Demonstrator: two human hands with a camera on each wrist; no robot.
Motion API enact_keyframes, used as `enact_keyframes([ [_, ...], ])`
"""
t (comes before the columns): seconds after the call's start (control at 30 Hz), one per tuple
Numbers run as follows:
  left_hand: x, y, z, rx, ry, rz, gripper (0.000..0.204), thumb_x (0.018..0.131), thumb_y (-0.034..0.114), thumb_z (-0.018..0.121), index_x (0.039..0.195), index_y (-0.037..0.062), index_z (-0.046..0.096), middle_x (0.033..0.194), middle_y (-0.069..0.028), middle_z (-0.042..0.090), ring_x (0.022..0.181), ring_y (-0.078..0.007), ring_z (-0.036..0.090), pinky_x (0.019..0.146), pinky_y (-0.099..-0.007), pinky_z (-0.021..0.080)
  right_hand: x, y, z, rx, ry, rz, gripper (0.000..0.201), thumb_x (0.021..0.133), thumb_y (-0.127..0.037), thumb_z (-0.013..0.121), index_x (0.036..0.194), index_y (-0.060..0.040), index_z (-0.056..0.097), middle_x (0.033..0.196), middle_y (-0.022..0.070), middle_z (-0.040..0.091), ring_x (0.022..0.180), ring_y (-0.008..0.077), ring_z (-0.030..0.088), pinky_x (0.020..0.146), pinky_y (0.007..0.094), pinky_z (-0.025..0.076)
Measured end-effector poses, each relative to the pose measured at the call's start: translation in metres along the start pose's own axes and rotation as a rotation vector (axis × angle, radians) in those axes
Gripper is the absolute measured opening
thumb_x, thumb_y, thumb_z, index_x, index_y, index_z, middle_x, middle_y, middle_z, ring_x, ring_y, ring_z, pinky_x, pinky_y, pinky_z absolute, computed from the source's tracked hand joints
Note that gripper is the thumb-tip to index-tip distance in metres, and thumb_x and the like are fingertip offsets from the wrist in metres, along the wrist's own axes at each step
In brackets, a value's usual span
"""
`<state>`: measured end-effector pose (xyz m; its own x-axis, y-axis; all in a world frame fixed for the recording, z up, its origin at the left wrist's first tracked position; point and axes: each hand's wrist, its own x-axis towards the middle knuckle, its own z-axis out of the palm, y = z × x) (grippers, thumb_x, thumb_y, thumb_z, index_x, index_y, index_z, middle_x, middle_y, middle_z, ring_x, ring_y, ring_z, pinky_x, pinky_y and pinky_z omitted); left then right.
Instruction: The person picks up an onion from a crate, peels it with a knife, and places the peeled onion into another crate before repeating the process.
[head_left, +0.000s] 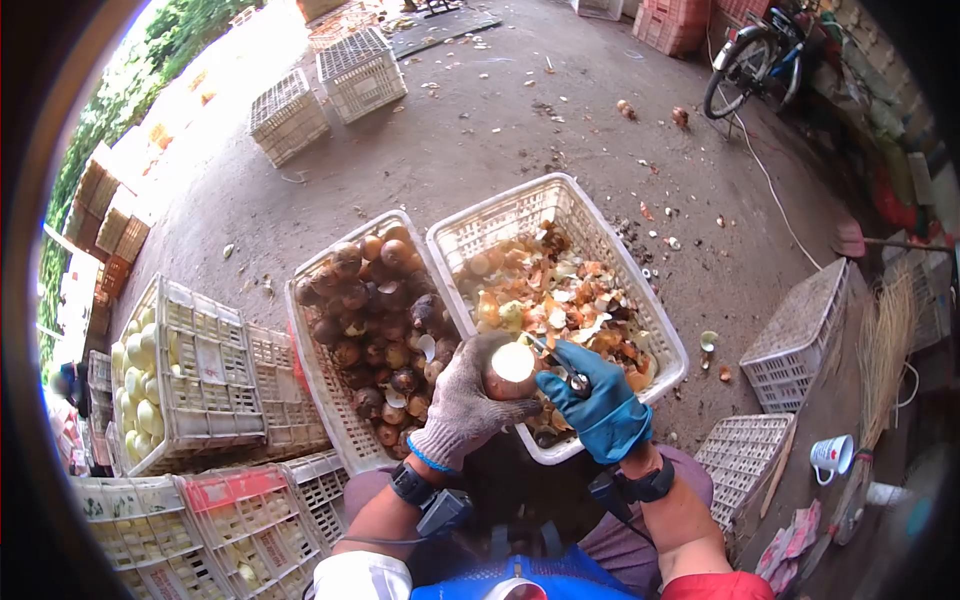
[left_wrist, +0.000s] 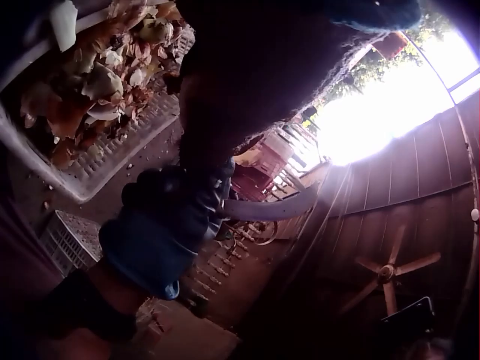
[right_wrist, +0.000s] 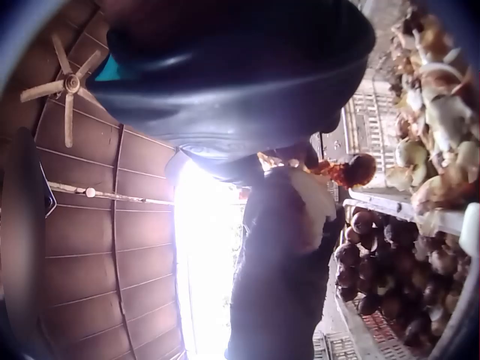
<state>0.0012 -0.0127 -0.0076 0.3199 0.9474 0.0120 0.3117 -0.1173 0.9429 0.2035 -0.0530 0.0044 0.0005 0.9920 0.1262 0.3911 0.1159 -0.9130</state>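
Note:
My left hand (head_left: 465, 405), in a grey knit glove, grips a brown onion (head_left: 512, 364) with a bare white patch facing up. In a blue rubber glove, my right hand (head_left: 600, 400) holds a knife (head_left: 577, 383) close beside the onion. The knife's curved blade (left_wrist: 274, 208) sticks out of the fist in the left wrist view. Below the left hand stands a crate of unpeeled onions (head_left: 365, 300). Onion skins (head_left: 575, 310) fill much of the crate (head_left: 440, 240) under the right hand. The right wrist view shows the pale peeled part of the onion (right_wrist: 311, 202).
At left, a crate (head_left: 215, 370) holds peeled onions (head_left: 140, 370). More crates (head_left: 240, 520) stand at lower left. On the right are an upturned crate (head_left: 795, 335), a broom (head_left: 885, 340) and a white mug (head_left: 832, 456). A bicycle (head_left: 750, 65) is parked at the back.

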Motion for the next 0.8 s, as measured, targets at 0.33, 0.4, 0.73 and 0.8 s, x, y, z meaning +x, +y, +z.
enact_keyframes([
  [0.33,-0.001,0.002,0.004,-0.129,0.059,-0.129,0.073,0.064,0.016,0.096,0.127,0.0045,0.061,0.118,-0.0082,0.067,0.108,-0.0178,0.066,0.097,-0.0353,0.055,-0.005,0.014,-0.002,-0.23,0.046,-0.026,0.036,0.093,-0.009,0.072,0.129,-0.0032,0.067,0.114,0.021,0.073,0.103,0.0372,0.072,0.087,0.042,0.058],
  [0.4,0.003,0.002,-0.002,-0.176,0.084,-0.187,0.069,0.07,0.013,0.093,0.129,0.0026,0.059,0.118,-0.0088,0.067,0.108,-0.0173,0.065,0.096,-0.0347,0.056,-0.008,0.018,0.001,-0.285,0.051,-0.063,0.044,0.089,-0.006,0.07,0.133,-0.0072,0.065,0.108,0.019,0.073,0.097,0.0378,0.072,0.082,0.0448,0.058],
  [0.73,0.004,0.011,-0.008,-0.612,0.108,-0.266,0.065,0.076,0.004,0.08,0.135,0.0003,0.053,0.124,-0.0113,0.064,0.112,-0.0183,0.064,0.097,-0.0338,0.055,-0.011,0.017,0.007,-0.426,0.05,-0.014,0.041,0.095,-0.007,0.066,0.136,-0.01,0.065,0.108,0.0214,0.073,0.094,0.0388,0.072,0.078,0.0453,0.057],
  [0.8,0.003,0.001,-0.007,-0.556,0.133,-0.24,0.066,0.076,0.004,0.081,0.135,0.0006,0.053,0.124,-0.011,0.063,0.113,-0.0187,0.063,0.098,-0.0342,0.054,-0.012,0.018,0.01,-0.369,0.086,0.018,0.041,0.095,-0.007,0.066,0.136,-0.01,0.065,0.108,0.0221,0.072,0.094,0.0395,0.072,0.079,0.0448,0.057],
])
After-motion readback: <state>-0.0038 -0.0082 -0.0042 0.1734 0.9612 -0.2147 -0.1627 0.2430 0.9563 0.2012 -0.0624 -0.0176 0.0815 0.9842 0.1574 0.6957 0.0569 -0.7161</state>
